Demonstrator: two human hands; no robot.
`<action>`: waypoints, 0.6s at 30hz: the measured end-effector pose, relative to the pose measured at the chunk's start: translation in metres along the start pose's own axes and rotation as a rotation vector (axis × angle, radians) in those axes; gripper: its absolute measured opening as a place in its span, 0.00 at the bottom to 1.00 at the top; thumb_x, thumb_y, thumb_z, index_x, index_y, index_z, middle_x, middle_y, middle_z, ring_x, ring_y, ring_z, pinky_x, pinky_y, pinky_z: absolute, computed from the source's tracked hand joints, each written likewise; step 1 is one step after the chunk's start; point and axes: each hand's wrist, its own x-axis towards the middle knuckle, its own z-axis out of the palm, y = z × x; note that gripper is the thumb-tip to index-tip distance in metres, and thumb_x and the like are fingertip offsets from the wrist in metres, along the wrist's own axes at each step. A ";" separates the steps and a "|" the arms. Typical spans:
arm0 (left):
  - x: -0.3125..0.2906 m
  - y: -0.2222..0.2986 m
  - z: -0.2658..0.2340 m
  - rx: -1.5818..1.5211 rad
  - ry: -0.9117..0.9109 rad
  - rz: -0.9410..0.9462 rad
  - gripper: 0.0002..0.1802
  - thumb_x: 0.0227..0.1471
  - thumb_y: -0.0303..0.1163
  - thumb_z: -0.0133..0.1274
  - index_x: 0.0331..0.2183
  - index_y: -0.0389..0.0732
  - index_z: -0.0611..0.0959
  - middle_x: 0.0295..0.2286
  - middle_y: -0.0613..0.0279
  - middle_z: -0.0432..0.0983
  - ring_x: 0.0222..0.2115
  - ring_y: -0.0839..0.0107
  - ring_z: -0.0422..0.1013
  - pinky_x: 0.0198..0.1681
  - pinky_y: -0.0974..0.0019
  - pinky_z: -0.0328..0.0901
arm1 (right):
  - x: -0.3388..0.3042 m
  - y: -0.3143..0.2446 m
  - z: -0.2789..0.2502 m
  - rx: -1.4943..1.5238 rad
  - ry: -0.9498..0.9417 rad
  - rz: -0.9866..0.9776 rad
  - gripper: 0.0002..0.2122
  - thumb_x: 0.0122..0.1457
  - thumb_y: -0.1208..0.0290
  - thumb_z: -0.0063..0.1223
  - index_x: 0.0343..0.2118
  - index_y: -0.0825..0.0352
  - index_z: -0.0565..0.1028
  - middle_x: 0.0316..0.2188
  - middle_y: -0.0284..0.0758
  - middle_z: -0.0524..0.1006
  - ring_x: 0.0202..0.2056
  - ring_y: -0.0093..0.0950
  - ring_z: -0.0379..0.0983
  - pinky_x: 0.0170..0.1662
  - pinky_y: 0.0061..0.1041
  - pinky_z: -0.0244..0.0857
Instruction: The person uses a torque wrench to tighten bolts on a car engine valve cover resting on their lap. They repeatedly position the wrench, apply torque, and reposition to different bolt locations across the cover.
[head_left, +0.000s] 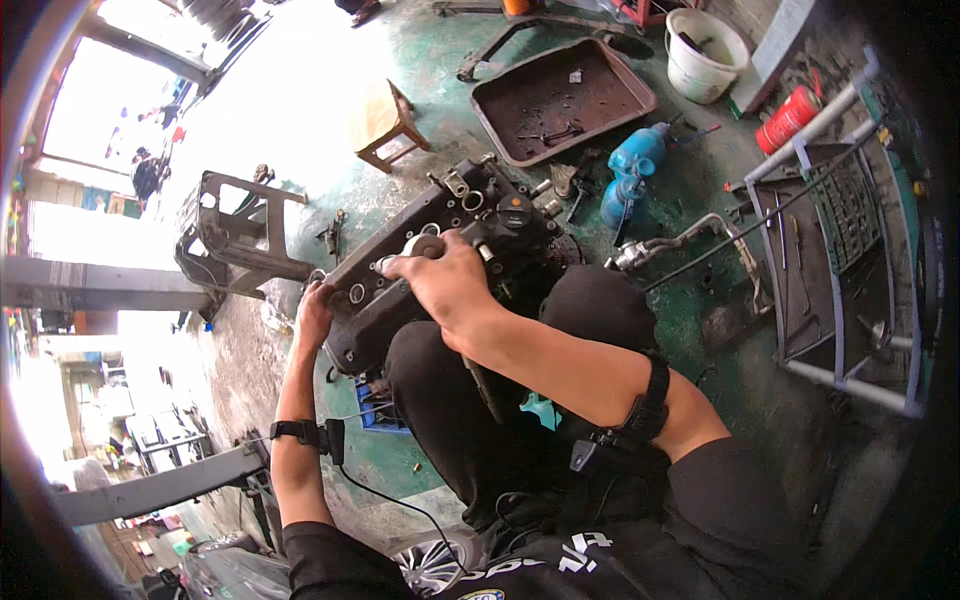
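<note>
A car engine [375, 322] with a long black cover lies in front of my knees, tilted up to the right. Round holes with pale rims run along the cover, and a dark filler cap [514, 210] sits near its far right end. My left hand [315, 308] is closed at the cover's left end, fingers curled over the edge. Above the middle of the cover, my right hand [446, 278] is wrapped round a tool with a round silver-grey head [424, 246]. Its palm and fingers hide most of that tool. A dark bar [482, 390] shows below my right wrist.
Beyond the engine stand a wooden stool [383, 120], a brown drip tray [630, 105] and blue bottles [630, 175]. A metal stand [235, 235] is at left. Rightward are a white bucket [705, 60], a red extinguisher [789, 120] and a tool rack [840, 240].
</note>
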 end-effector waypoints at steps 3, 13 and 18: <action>0.006 0.004 0.002 0.015 -0.019 -0.091 0.10 0.53 0.32 0.52 0.32 0.34 0.79 0.29 0.46 0.72 0.33 0.48 0.69 0.38 0.55 0.64 | 0.000 0.003 0.004 -0.046 0.051 0.012 0.27 0.44 0.69 0.63 0.47 0.76 0.66 0.40 0.46 0.74 0.42 0.35 0.72 0.47 0.28 0.64; 0.014 0.028 0.010 -0.171 0.110 -0.096 0.11 0.51 0.30 0.54 0.35 0.34 0.81 0.31 0.48 0.76 0.35 0.54 0.73 0.41 0.60 0.65 | 0.000 -0.006 -0.003 0.106 -0.066 0.100 0.26 0.47 0.75 0.61 0.49 0.77 0.64 0.41 0.49 0.73 0.41 0.34 0.72 0.48 0.29 0.67; 0.017 0.036 0.018 -0.057 0.071 -0.113 0.12 0.47 0.27 0.54 0.36 0.36 0.82 0.35 0.50 0.75 0.39 0.53 0.71 0.44 0.59 0.65 | -0.002 -0.016 -0.012 0.168 -0.023 0.024 0.19 0.44 0.73 0.63 0.37 0.72 0.67 0.34 0.43 0.73 0.34 0.30 0.70 0.42 0.29 0.65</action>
